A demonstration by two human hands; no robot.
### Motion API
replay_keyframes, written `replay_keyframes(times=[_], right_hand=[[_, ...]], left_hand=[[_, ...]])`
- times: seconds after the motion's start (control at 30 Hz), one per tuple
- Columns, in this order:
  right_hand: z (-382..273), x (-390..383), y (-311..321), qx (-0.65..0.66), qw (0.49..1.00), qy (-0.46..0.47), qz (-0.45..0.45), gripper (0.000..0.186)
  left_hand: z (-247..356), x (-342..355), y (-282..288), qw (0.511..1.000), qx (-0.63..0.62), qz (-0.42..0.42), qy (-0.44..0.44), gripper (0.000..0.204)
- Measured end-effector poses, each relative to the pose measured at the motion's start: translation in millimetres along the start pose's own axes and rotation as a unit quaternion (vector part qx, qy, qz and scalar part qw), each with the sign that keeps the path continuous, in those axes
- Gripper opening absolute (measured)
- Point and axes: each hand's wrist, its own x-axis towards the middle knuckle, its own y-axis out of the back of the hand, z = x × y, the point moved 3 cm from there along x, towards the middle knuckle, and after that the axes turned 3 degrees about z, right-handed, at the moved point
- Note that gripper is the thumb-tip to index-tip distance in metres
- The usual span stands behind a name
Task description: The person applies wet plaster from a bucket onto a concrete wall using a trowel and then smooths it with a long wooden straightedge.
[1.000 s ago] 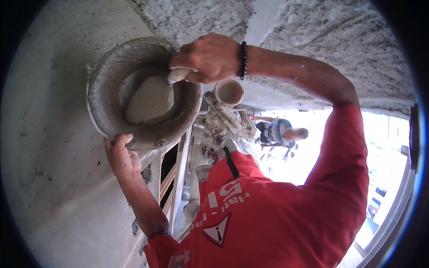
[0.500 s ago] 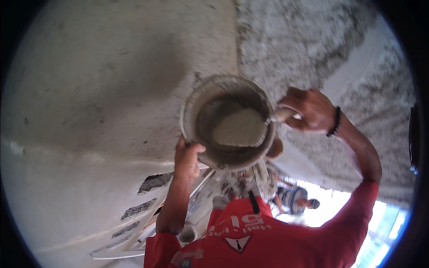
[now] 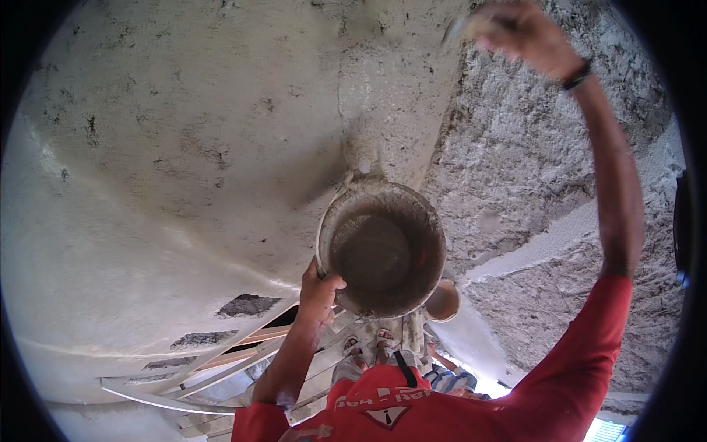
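My left hand (image 3: pixel 318 296) grips the near left rim of a round, mortar-caked bucket (image 3: pixel 431 221), thumb over the edge and fingers below. Some wet grey mortar (image 3: pixel 375 254) lies at the bottom of it. High at the upper right, my right hand (image 3: pixel 526 37) is closed round the handle of a trowel (image 3: pixel 471 29), which is smeared by motion. Its blade shows only as a thin blurred edge against the wall. A band of fresh, wet plaster (image 3: pixel 390 103) runs up the wall between the bucket and the trowel.
Smoother plaster (image 3: pixel 206 132) covers the wall at left; rough plaster (image 3: pixel 530 162) is at right. A smaller bucket (image 3: pixel 443 302) stands below the held one. Wooden planks (image 3: pixel 317 379) lie by my feet, with wooden strips (image 3: pixel 243 346) at left. Another person (image 3: pixel 451 381) is partly visible below.
My right hand has lifted the trowel from the bucket up to the wall at the upper right. Mortar that lay on its blade no longer shows. The bucket sits lower in view.
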Motion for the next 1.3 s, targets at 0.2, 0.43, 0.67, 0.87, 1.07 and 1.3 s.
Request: replay_keyframes(times=[0.2, 0.43, 0.67, 0.87, 1.07, 1.3], right_hand=[[3.1, -55.4, 21.8, -0.099, 0.995, 0.001, 0.018, 0.032], [-46.7, -162.4, -133.2, -0.272, 0.94, 0.021, -0.208, 0.018], [-44.4, -194.2, -220.9, -0.357, 0.897, 0.08, -0.248, 0.021], [-23.4, -233.7, -253.0, -0.089, 0.953, -0.096, -0.274, 0.029], [-31.3, -225.0, -231.3, -0.012, 0.99, -0.083, -0.114, 0.037], [-50.3, -148.5, -115.2, -0.001, 0.996, 0.055, -0.066, 0.028]], left_hand=[[5.1, 2.3, -7.9, 0.999, -0.047, -0.002, -0.001, 0.059], [23.9, 5.8, -29.5, 0.995, 0.099, -0.025, 0.022, 0.063], [26.4, 14.7, -65.0, 0.988, 0.107, -0.09, -0.067, 0.063], [23.7, 17.3, -69.5, 0.991, 0.097, -0.087, -0.041, 0.062], [39.8, 14.1, -48.8, 0.993, 0.107, -0.042, -0.023, 0.063], [48.4, 11.2, -25.3, 0.998, 0.035, -0.027, -0.034, 0.055]])
